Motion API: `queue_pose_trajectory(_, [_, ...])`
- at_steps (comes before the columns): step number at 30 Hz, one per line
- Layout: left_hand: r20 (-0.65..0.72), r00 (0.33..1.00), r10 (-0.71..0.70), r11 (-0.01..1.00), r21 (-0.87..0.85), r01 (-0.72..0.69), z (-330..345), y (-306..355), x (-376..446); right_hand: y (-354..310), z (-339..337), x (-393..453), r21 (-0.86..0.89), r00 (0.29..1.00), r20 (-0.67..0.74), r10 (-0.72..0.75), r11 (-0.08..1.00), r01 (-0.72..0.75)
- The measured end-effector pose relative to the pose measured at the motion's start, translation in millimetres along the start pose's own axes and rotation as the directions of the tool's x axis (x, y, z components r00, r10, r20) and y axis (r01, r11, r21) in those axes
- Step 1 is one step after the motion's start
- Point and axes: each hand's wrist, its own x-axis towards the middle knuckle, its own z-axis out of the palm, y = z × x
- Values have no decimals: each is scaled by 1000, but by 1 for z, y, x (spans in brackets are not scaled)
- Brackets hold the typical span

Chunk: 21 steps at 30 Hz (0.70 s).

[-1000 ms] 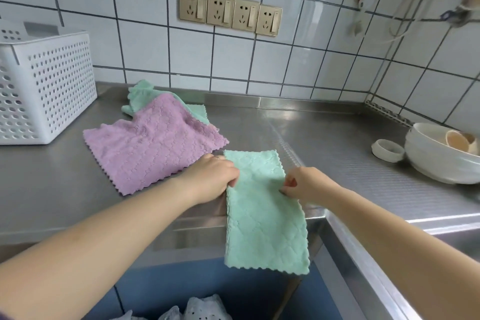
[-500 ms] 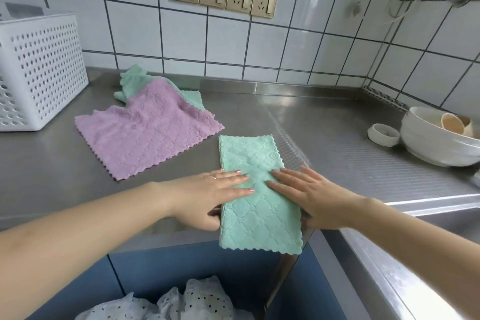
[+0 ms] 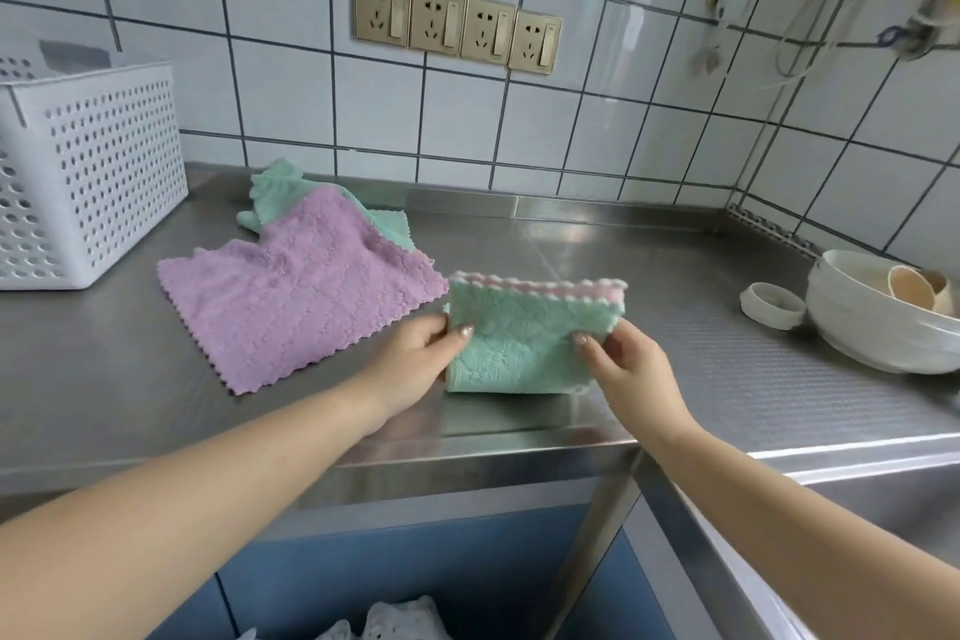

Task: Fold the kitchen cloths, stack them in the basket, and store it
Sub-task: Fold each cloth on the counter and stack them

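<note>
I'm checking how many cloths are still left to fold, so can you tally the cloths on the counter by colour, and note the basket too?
Green cloths: 2, one folded and held by the left hand and right hand, one crumpled under the purple one
Purple cloths: 1, spread out flat
White baskets: 1
Total: 4

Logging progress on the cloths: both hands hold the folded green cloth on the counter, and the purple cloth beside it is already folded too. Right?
Not quite. The purple cloth is not folded; the head view shows it spread open on the counter, over another green one. The rest stands: the left hand and right hand both hold the folded green cloth.
</note>
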Motion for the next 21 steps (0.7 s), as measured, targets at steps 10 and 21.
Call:
queue_pose_trajectory(10, [-101,959,-264,955,-171,245,12,-7,36,15,39,56,-257,922,19,386,893,-369])
queue_pose_trajectory(21, [54,904,-424,898,-105,427,3,5,47,18,34,80,-478,873,117,473,797,-368])
